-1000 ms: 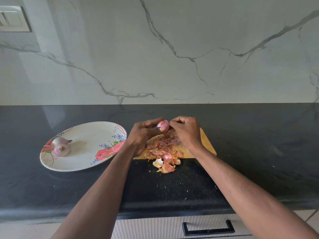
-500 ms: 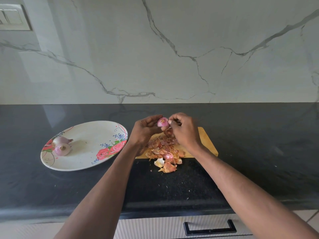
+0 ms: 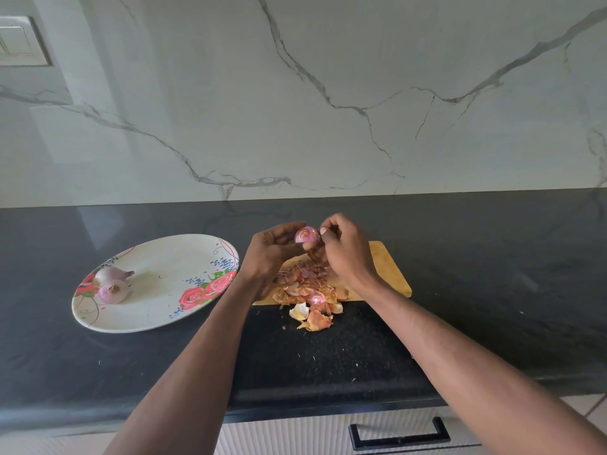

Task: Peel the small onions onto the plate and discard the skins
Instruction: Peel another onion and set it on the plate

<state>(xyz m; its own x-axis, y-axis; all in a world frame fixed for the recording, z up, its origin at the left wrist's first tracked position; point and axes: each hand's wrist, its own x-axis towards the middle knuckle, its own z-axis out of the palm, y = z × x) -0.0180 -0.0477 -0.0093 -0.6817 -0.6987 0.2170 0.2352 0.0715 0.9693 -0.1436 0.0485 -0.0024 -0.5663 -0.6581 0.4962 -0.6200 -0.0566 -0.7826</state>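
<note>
Onion in your left hand looks light and slick once bare, so cradle its body. Right hand pinches papery skin at its tip; it'll tear easily.

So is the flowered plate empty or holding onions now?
Holding onions: two small onions lie together near the plate's left rim; the rest is bare.

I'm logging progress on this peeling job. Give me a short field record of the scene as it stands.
left hand: holds the onion in hand above the cutting board
right hand: fingertips pinch at that onion's skin
plate: two onions near its left rim
skins: piled on the board, some spilled onto the counter
</note>
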